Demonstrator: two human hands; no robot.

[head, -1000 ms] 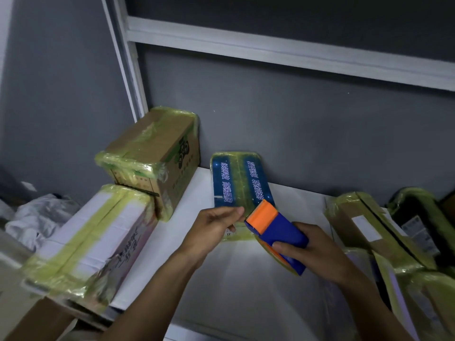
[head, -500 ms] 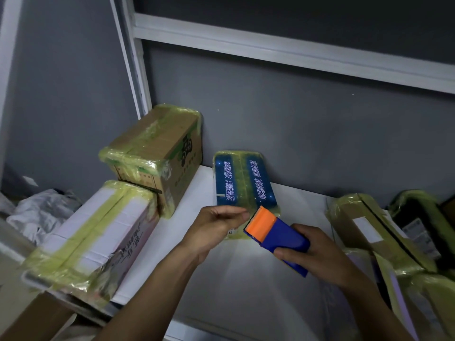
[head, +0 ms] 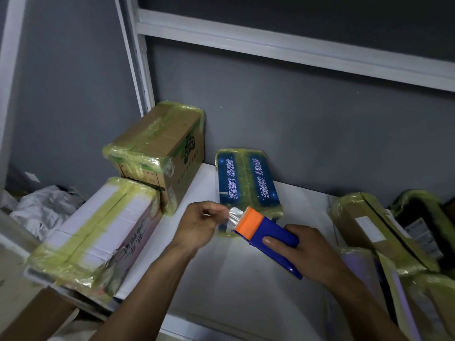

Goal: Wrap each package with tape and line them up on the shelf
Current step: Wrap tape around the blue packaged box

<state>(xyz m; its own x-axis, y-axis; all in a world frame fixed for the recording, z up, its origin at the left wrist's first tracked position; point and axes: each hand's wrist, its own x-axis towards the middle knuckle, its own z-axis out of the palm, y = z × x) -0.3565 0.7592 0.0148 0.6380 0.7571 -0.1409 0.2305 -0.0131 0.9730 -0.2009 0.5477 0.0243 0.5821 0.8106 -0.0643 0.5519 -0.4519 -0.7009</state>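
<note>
white shelf (head: 246, 291) | left hand (head: 199, 225) pinches tape end (head: 235, 217) | right hand (head: 310, 252) grips dispenser (head: 268, 236)

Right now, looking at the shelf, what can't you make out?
Head view only:
How full the tape dispenser is: its blue body and the right hand hide the inside.
Near end of the blue package: covered by the left hand and dispenser.
Right-side packages: cut off by the frame edge.
Print on the white box: blurred.
</note>
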